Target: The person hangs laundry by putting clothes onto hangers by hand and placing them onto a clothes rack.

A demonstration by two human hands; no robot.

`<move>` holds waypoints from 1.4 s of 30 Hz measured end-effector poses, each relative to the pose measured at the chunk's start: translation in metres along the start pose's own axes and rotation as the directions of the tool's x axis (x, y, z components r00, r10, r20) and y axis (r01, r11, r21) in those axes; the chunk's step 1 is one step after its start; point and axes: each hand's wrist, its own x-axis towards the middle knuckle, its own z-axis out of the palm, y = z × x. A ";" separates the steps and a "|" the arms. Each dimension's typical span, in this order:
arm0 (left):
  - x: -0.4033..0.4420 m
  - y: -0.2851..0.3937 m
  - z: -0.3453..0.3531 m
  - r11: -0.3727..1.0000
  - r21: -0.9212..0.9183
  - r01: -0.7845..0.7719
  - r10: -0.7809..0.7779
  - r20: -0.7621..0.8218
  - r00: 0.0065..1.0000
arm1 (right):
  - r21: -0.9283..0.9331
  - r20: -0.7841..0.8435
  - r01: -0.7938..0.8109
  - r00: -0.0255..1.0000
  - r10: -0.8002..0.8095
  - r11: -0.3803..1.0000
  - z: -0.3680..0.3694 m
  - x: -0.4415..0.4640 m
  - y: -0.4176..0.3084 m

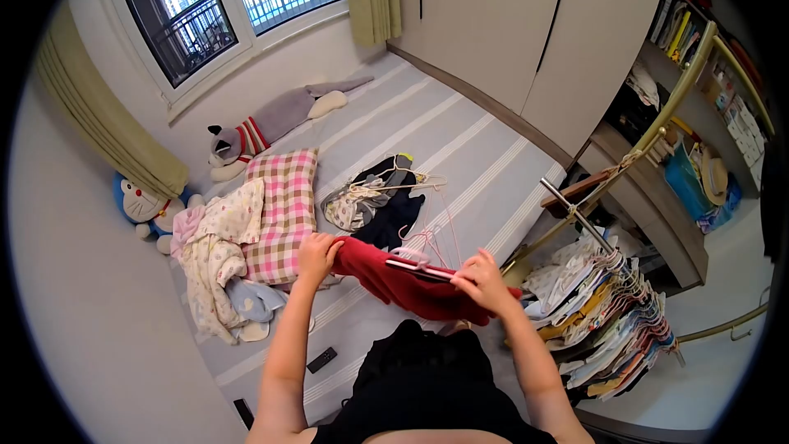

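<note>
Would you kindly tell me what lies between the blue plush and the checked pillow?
Pink cloth and cream patterned cloth lie there, in the head view.

Bed in the middle, rail to its right

On the bed (460,140), a pillow (300,177) lies left of a clothes heap (382,201), bundled cloth (214,259) overlapping its left side. One plush toy (283,119) lies behind, below the window (263,0); another (141,201) is farther left. A remote (322,359) lies nearer (left of centre). Clothes (608,321) hang from a rail (567,202), right; shelves beyond appear to hold books (678,29).
</note>
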 end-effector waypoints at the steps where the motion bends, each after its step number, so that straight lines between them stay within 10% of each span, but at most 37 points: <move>1: 0.004 0.000 0.007 1.000 0.003 0.024 -0.024 -0.035 0.999 | 0.039 -0.049 0.024 0.999 -0.022 0.999 0.002 -0.001 -0.008; 6: -0.001 0.000 0.048 0.995 0.029 0.097 -0.096 -0.032 0.995 | -0.223 0.150 -0.306 0.927 0.343 0.926 0.021 -0.031 0.036; 12: 0.003 0.044 0.083 0.968 -0.196 0.159 -0.177 -0.079 0.981 | 0.271 -0.052 -0.494 0.849 0.525 0.826 0.014 -0.027 0.028; 18: -0.003 0.109 0.105 0.834 -0.532 0.143 -0.122 0.074 0.990 | 0.967 0.014 -0.192 0.698 0.716 0.168 0.032 0.004 0.029; 20: -0.006 0.130 0.094 0.652 -0.610 0.451 -0.190 0.444 0.875 | 0.993 0.101 -0.027 0.721 0.686 -0.118 0.033 0.017 0.026; 27: -0.039 0.108 0.098 0.199 -0.673 0.713 0.103 0.738 0.667 | 0.962 0.061 -0.183 0.869 0.491 0.204 0.040 0.043 0.015; 35: -0.004 0.106 0.000 0.825 -0.485 0.289 0.025 0.543 0.839 | 0.920 0.028 -0.284 0.736 0.676 0.270 0.060 0.035 0.034; 39: -0.009 0.108 -0.008 0.904 -0.416 -0.099 0.143 0.077 0.987 | 0.963 0.005 -0.212 0.633 0.774 0.168 0.042 0.040 0.052; 42: -0.002 0.116 -0.012 0.815 -0.573 -0.083 0.093 -0.010 0.996 | 0.976 -0.024 -0.157 0.603 0.797 0.148 0.016 0.038 0.032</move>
